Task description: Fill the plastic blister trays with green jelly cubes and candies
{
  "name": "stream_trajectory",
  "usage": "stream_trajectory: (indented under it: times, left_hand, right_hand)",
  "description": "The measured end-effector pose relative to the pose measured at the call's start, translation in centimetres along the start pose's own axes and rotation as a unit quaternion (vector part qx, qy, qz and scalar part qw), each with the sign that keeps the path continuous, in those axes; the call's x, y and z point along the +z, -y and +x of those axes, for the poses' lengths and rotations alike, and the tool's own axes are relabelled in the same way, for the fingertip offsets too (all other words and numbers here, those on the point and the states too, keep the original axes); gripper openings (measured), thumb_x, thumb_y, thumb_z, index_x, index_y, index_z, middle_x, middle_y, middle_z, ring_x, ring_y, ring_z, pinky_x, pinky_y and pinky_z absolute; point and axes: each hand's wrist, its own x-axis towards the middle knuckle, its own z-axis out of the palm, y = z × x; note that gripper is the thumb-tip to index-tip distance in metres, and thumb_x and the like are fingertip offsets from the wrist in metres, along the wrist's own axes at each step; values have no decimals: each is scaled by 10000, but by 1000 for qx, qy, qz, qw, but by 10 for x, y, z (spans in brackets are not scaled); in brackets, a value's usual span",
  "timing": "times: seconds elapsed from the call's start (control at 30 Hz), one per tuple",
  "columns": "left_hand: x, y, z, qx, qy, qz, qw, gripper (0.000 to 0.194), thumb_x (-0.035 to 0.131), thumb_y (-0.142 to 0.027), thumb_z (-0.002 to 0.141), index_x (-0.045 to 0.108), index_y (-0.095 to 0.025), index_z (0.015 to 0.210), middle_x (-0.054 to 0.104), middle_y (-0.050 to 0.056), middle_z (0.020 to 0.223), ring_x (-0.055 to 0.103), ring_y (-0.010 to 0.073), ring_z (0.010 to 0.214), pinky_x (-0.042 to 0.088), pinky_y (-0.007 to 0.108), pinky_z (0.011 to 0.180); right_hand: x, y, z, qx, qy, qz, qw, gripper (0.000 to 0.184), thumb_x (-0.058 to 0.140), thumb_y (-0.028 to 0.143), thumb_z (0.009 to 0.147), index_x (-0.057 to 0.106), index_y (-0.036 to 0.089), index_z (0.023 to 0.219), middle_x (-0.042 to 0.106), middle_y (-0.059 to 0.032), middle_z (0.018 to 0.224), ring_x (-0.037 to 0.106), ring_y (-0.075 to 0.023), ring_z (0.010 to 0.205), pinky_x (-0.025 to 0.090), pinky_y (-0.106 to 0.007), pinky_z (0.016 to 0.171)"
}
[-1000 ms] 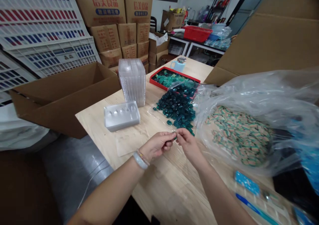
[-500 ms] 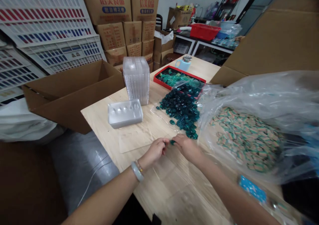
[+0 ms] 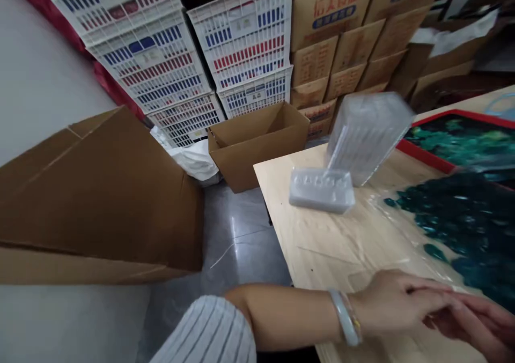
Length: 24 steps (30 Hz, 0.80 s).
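Note:
My left hand, with a pale bangle on its wrist, is over the table with its fingers curled together against my right hand. Anything between those fingers is hidden. My right hand is at the lower right edge, partly cut off, its fingers blurred and overlapping the left ones. Just beyond them lies a heap of dark green, glossy pieces on clear plastic. A clear plastic tray with moulded hollows sits farther off on the table, in front of a tall stack of clear trays.
A red-rimmed tray of lighter green pieces stands behind the heap. An open carton is beyond the table corner, and a large carton stands at the left. White crates and stacked cardboard boxes line the back.
My view has swung left, so the hands now appear at the lower right. The hands overlap, where a small gap showed before. The green piece seen between them is out of sight.

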Motion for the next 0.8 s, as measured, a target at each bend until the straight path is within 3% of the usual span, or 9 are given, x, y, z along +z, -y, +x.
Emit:
stream_trajectory:
  times: [0.13,0.23,0.3,0.37,0.5,0.6,0.67,0.73,0.8]
  left_hand:
    - [9,-13,-17,86,-20,91,992,268,478,-164,763,638,-115,972,621,86,931,531,176,933,392,321,894]
    - [5,-14,-27,-6,29,-21,999,276,583,-159,680,629,-127,950,621,63,845,556,157,776,452,295,739]
    - [2,-9,-31,-95,67,-106,988,291,624,-181,650,616,-131,936,607,38,759,537,114,638,431,244,604]
    - [0,-2,-35,-138,63,-157,976,301,663,-224,620,618,-126,901,595,26,727,507,79,585,382,208,553]
    - [1,5,-42,-155,14,-184,971,374,708,-291,565,613,-109,877,590,22,717,474,55,548,338,193,523]
    - [-3,2,-38,-149,44,-141,978,357,655,-324,629,585,-98,896,567,16,681,471,61,516,338,196,490]
    - [-9,0,-32,-105,42,-64,992,372,566,-342,714,539,-109,1002,556,18,696,484,77,525,375,213,498]
    - [-19,1,-24,11,15,85,996,373,500,-303,768,487,-139,1102,563,48,823,530,119,670,438,269,617]
    - [-27,6,-18,151,7,277,949,313,495,-217,768,512,-173,1078,543,68,969,508,167,881,424,340,790]
  right_hand:
    - [10,59,-45,94,-14,139,986,290,704,411,513,605,235,721,637,-65,757,601,-219,661,509,-359,587]
    - [16,85,-69,79,-27,174,981,286,710,379,530,564,195,694,603,-14,644,560,-152,579,486,-297,550]
    - [18,85,-80,62,-19,151,986,238,657,372,617,549,184,714,559,11,581,512,-112,519,448,-246,506]
    - [20,78,-91,43,-13,102,994,197,571,370,711,544,180,755,532,20,569,491,-100,507,427,-228,499]
    - [26,68,-106,-22,7,-31,999,205,468,314,797,531,192,948,587,-12,723,556,-125,632,456,-248,600]
    - [26,68,-100,-78,53,-130,987,197,420,277,826,540,199,961,602,-7,703,574,-128,624,455,-240,598]
    - [21,69,-85,-109,53,-201,972,191,405,277,835,563,199,907,619,-15,702,587,-140,633,454,-245,600]
    - [16,67,-64,-132,7,-279,951,206,408,290,835,577,190,896,643,-48,793,603,-168,718,458,-271,658]
    - [13,64,-42,-139,-26,-359,922,224,418,289,833,581,170,930,642,-83,891,598,-194,813,449,-296,723]
